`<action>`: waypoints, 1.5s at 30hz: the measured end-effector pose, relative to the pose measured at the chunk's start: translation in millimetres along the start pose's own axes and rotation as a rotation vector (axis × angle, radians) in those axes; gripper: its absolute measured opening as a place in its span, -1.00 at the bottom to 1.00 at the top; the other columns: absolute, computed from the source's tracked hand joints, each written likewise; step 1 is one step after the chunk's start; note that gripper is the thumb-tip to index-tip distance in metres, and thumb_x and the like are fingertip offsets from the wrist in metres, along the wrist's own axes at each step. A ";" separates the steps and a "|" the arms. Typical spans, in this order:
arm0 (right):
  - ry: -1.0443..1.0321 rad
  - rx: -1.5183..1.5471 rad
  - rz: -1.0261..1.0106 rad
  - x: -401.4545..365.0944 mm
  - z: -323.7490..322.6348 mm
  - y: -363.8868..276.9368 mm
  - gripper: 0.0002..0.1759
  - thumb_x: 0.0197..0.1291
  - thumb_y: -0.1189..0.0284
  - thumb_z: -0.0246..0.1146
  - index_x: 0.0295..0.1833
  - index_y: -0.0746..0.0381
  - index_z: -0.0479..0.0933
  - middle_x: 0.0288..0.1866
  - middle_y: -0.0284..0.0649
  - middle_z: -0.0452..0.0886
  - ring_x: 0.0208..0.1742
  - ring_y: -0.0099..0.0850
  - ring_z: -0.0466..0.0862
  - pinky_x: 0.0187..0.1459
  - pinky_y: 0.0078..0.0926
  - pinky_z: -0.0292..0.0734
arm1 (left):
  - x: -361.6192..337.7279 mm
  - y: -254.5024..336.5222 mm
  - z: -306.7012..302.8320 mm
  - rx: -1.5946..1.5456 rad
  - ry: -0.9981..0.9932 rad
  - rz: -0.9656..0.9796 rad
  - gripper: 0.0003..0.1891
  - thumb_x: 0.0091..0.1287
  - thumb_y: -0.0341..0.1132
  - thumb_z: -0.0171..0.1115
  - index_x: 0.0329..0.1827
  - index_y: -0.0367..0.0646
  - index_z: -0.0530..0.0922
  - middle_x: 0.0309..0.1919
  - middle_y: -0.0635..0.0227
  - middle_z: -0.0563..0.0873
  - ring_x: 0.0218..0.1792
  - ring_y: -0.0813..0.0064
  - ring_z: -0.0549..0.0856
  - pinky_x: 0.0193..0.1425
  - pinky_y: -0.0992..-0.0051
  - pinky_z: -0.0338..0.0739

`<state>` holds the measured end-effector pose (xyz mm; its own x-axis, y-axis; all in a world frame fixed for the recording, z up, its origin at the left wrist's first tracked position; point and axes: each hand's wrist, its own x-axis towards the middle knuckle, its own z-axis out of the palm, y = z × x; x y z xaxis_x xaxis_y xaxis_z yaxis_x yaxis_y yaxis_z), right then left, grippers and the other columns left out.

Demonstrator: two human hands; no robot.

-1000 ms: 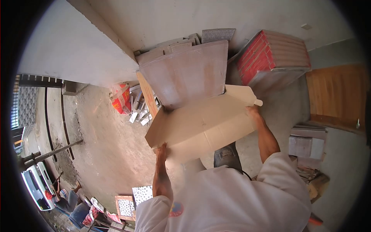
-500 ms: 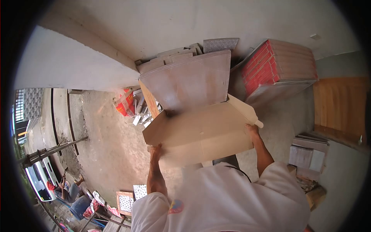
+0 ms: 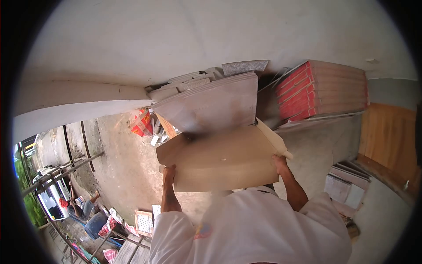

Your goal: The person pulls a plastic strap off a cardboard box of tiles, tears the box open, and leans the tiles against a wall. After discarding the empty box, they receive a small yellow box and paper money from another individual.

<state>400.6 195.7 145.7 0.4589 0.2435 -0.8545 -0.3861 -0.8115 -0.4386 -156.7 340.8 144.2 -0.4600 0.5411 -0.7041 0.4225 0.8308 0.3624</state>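
A wide piece of brown cardboard [image 3: 224, 160], an opened-out box with folded side flaps, spans the space in front of my chest. My left hand [image 3: 169, 172] is closed on its left edge, and my right hand [image 3: 280, 163] grips the right edge near a bent flap. The cardboard's far side meets the foot of a stack of large greyish tiles [image 3: 211, 103] leaning towards the wall. Whether the cardboard touches those tiles or lies partly under them is blurred. My fingertips are partly hidden behind the cardboard.
A stack of tiles in red-edged packaging [image 3: 294, 92] stands at the right wall. A red bag [image 3: 141, 123] and tile scraps lie left of the leaning stack. Smaller tiles [image 3: 347, 185] lean by a wooden door [image 3: 389, 136]. A person [image 3: 81, 207] sits outside at lower left.
The head view has tilted, showing more wall above. Both hands still hold the cardboard, which appears slightly further left, its near part now angled more towards the camera.
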 end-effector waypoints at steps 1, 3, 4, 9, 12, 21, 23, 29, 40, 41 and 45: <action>0.015 -0.027 0.018 -1.0 0.5 -5.0 -0.55 0.21 0.47 0.26 0.21 0.32 0.43 0.08 -0.16 0.59 0.05 -0.28 0.60 0.05 -0.23 0.52 | 1.2 2.7 1.2 0.015 -0.042 -0.040 -0.61 0.23 -0.17 0.26 -0.20 -0.44 0.64 -0.40 0.13 0.69 -0.40 0.35 0.65 -0.32 0.27 0.50; 0.030 -0.086 0.058 -4.0 5.9 -14.9 -0.55 0.21 0.48 0.26 0.21 0.34 0.43 0.08 -0.15 0.58 0.04 -0.28 0.60 0.04 -0.22 0.53 | 1.6 9.0 -8.9 0.042 -0.112 -0.127 -0.57 0.21 -0.17 0.28 -0.10 -0.46 0.64 -0.26 0.07 0.72 -0.30 0.32 0.69 -0.25 0.27 0.53; 0.022 -0.075 0.034 4.1 7.6 -11.4 -0.55 0.21 0.48 0.26 0.22 0.34 0.43 0.08 -0.15 0.58 0.04 -0.28 0.60 0.03 -0.22 0.53 | 5.7 11.6 -9.2 0.026 -0.120 -0.096 -0.58 0.20 -0.15 0.26 -0.19 -0.46 0.64 -0.33 0.08 0.72 -0.34 0.31 0.68 -0.28 0.25 0.51; -0.032 -0.053 0.063 11.6 -0.7 -10.3 -0.54 0.22 0.45 0.27 0.22 0.34 0.42 0.05 -0.15 0.59 0.00 -0.27 0.63 -0.01 -0.22 0.56 | 0.0 24.4 -13.2 0.165 -0.121 0.005 -0.57 0.16 -0.10 0.21 -0.35 -0.45 0.63 -0.48 0.07 0.70 -0.42 0.29 0.66 -0.30 0.21 0.48; 0.020 -0.051 0.098 7.8 -6.9 -6.5 -0.55 0.23 0.43 0.28 0.21 0.34 0.43 0.03 -0.16 0.60 -0.03 -0.26 0.64 -0.02 -0.23 0.57 | 27.6 -40.8 12.5 0.179 0.122 0.119 -0.55 0.15 -0.08 0.19 -0.38 -0.45 0.61 -0.55 0.05 0.65 -0.45 0.29 0.62 -0.31 0.23 0.46; 0.008 -0.061 0.039 18.4 4.5 -24.7 -0.60 0.21 0.44 0.29 0.15 0.32 0.46 -0.04 -0.18 0.61 -0.08 -0.28 0.63 -0.08 -0.20 0.58 | -13.8 23.3 -11.4 0.069 -0.053 0.079 -0.58 0.16 -0.13 0.17 -0.25 -0.43 0.63 -0.40 -0.06 0.73 -0.28 0.14 0.70 -0.18 0.17 0.49; -0.044 -0.099 0.066 19.9 -12.7 -16.6 -0.59 0.21 0.45 0.27 0.16 0.33 0.46 -0.03 -0.18 0.61 -0.08 -0.28 0.63 -0.07 -0.18 0.57 | -28.1 11.4 -5.7 0.103 -0.066 0.108 -0.59 0.17 -0.13 0.15 -0.24 -0.40 0.64 -0.37 -0.09 0.72 -0.25 0.13 0.71 -0.17 0.17 0.50; -0.056 -0.114 0.074 32.8 -40.2 -9.6 -0.56 0.22 0.46 0.27 0.20 0.34 0.43 0.00 -0.15 0.61 -0.08 -0.24 0.65 -0.06 -0.16 0.59 | -14.3 -32.0 11.8 0.282 -0.085 0.245 -0.56 0.17 -0.11 0.16 -0.14 -0.38 0.65 -0.18 -0.16 0.71 -0.11 0.11 0.72 -0.09 0.19 0.52; -0.042 -0.121 0.147 16.6 -47.5 -22.7 -0.51 0.24 0.39 0.29 0.25 0.32 0.41 0.08 -0.12 0.60 -0.06 -0.23 0.66 -0.12 -0.17 0.62 | -58.7 -23.2 13.6 0.170 0.043 0.044 -0.53 0.16 -0.13 0.19 -0.22 -0.52 0.61 -0.32 -0.13 0.73 -0.25 0.12 0.72 -0.18 0.19 0.51; -0.063 -0.150 0.073 33.6 -52.4 -8.2 -0.51 0.24 0.39 0.29 0.25 0.31 0.41 0.07 -0.12 0.60 -0.08 -0.23 0.67 -0.11 -0.18 0.62 | -62.3 -27.9 16.1 0.161 0.098 0.088 -0.54 0.16 -0.13 0.19 -0.24 -0.52 0.61 -0.37 -0.10 0.72 -0.29 0.16 0.71 -0.20 0.20 0.51; -0.023 -0.181 0.157 19.0 -39.2 -34.4 -0.50 0.23 0.39 0.30 0.26 0.29 0.42 0.08 -0.14 0.60 -0.06 -0.26 0.66 -0.04 -0.20 0.59 | -72.4 14.5 5.3 0.079 -0.020 -0.078 -0.57 0.18 -0.14 0.15 -0.30 -0.48 0.63 -0.46 -0.03 0.71 -0.37 0.28 0.68 -0.27 0.23 0.50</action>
<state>454.0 207.5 155.5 0.3857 0.1175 -0.9151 -0.3002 -0.9219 -0.2449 -113.1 313.0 197.2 -0.4788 0.4719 -0.7403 0.4469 0.8568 0.2572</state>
